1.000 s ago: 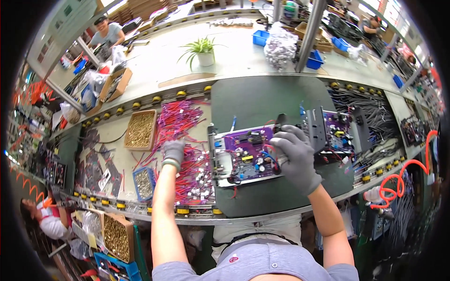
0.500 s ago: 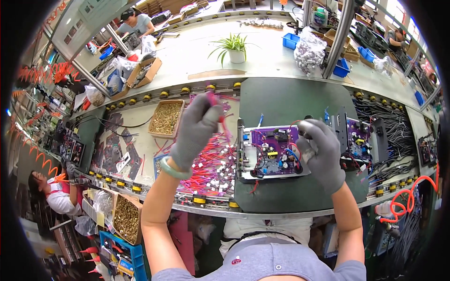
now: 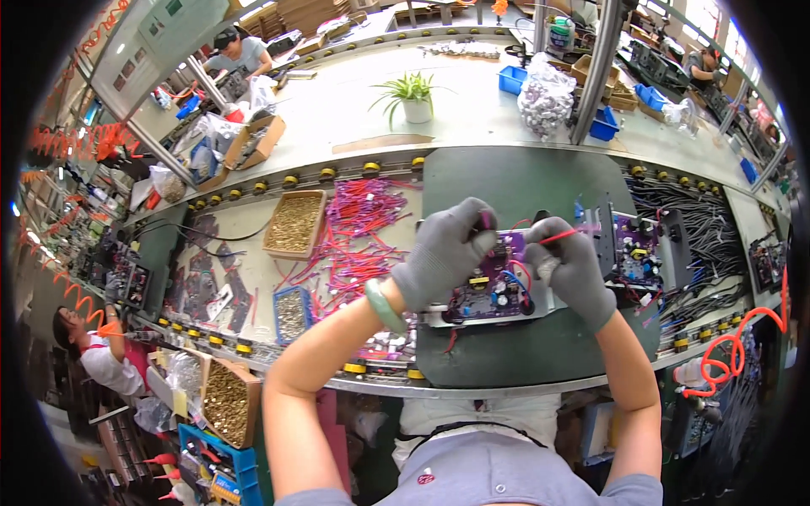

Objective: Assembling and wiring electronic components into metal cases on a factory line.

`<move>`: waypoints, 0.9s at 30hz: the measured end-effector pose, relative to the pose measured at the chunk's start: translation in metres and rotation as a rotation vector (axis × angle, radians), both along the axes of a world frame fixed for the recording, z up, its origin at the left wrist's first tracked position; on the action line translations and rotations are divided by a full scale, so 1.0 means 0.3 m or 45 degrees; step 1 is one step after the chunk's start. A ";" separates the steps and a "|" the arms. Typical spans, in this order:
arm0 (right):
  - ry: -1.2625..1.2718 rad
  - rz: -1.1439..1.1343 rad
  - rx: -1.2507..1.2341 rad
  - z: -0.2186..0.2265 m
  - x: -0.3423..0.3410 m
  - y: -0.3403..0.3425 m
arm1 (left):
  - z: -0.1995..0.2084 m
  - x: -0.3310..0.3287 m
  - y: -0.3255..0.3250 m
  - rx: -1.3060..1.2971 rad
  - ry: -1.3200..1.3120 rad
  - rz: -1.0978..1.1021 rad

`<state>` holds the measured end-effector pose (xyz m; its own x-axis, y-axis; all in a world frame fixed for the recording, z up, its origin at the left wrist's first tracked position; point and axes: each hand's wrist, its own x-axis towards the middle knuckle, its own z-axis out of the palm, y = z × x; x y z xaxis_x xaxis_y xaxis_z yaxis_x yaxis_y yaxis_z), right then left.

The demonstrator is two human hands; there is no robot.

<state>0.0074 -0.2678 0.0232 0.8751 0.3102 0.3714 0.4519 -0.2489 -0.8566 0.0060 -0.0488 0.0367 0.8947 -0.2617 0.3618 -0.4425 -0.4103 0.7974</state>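
Observation:
Both my hands wear grey gloves and hover over a chassis with a purple circuit board (image 3: 509, 291). My left hand (image 3: 447, 257), over the board's left part, is closed with a small purple wire end showing at its fingertips; the rest is hidden. To its right, my right hand (image 3: 569, 274) pinches a red wire (image 3: 564, 235) that points right toward a purplish end. Blue and red wires run on the board below the hands. A pile of red and purple wires (image 3: 367, 211) lies left of the board, partly behind my left forearm.
A green mat (image 3: 523, 181) lies under the chassis. To the right stand a second chassis with a purple board (image 3: 641, 249) and bundles of black cables (image 3: 717, 228). At left are a box of brass-coloured parts (image 3: 294, 223) and a blue tray (image 3: 293, 314). A co-worker (image 3: 105, 354) works at far left.
My left hand has moved right and down from above the wire pile to over the circuit board. A red wire now shows in my right hand, which has stayed near the board's right side.

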 end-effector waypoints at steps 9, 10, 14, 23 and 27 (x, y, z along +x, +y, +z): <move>-0.542 0.269 -0.644 -0.011 0.064 -0.005 | -0.035 0.009 0.013 0.670 0.200 -0.090; -0.537 0.264 -0.650 -0.010 0.066 -0.012 | -0.029 0.011 0.005 0.666 0.201 -0.098; -0.575 0.237 -0.718 -0.021 0.062 -0.005 | -0.042 0.016 0.010 0.722 0.134 -0.126; -0.588 0.176 -0.582 -0.027 0.057 -0.013 | -0.045 0.012 -0.007 0.635 0.175 -0.189; -0.588 0.213 -0.587 -0.025 0.064 -0.011 | -0.053 0.016 0.000 0.738 0.278 -0.172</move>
<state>0.0265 -0.2710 0.0158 0.5844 0.6445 0.4930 0.8107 -0.4375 -0.3890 0.0107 -0.0487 0.0209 0.8773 -0.4763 -0.0597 -0.3728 -0.7543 0.5403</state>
